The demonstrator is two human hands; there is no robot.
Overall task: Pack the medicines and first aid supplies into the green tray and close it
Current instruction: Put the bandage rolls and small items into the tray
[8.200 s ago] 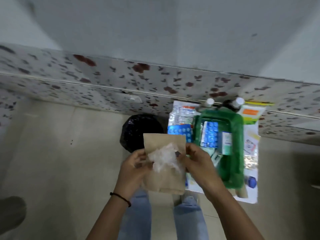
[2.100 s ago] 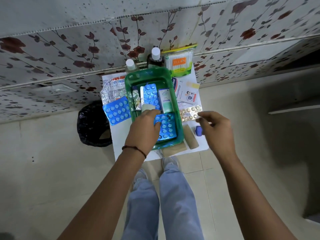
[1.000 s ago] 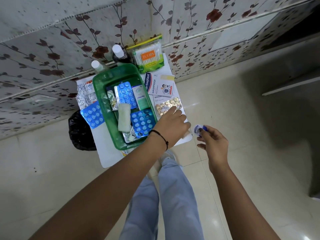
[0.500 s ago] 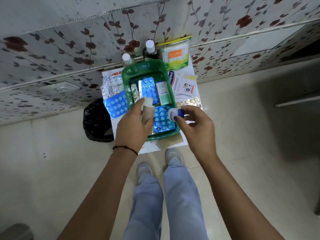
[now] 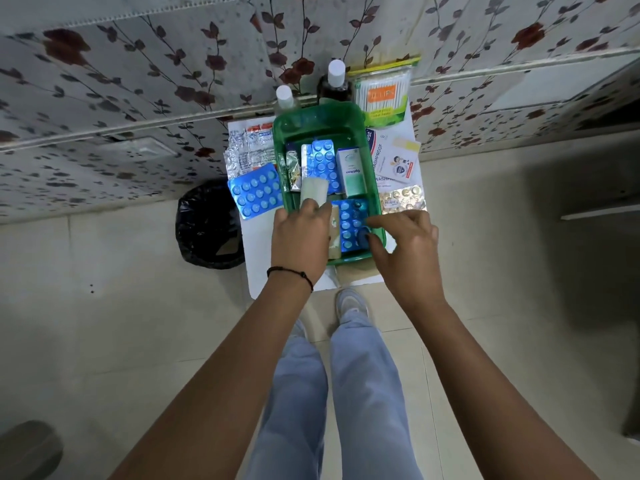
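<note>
While I stand over the small white table [image 5: 258, 271], both my hands reach into the near end of the green tray [image 5: 313, 124], which sits on that table against the flowered wall [image 5: 138, 81]. My left hand [image 5: 300, 237] is curled loosely around a pale bandage roll [image 5: 313, 192] that lies lengthwise in the tray, my fingers over its near end. My right hand [image 5: 403, 244] has its fingertips pinched on a small blue-capped vial [image 5: 363, 237], pressing it down on a blue blister strip [image 5: 351, 223] in the tray's near right corner.

Farther back in the tray lie a second blue blister strip [image 5: 322, 164], a small white and green box [image 5: 352, 171] and a silver foil sachet [image 5: 293, 168]. The tray is open and I see no lid on it.

Left of the tray, on the table, rest another blue blister pack [image 5: 258, 194] and silver foil strips [image 5: 246, 152]. Right of it are a gold blister strip [image 5: 403, 199] and a plaster packet [image 5: 391, 161]. Behind the tray stand 2 white-capped bottles [image 5: 335, 76] and a bag of cotton buds [image 5: 382, 95]. A black-lined bin [image 5: 207, 230] sits on the floor to the left of the table. My shoes [image 5: 351, 303] show below the table edge.
</note>
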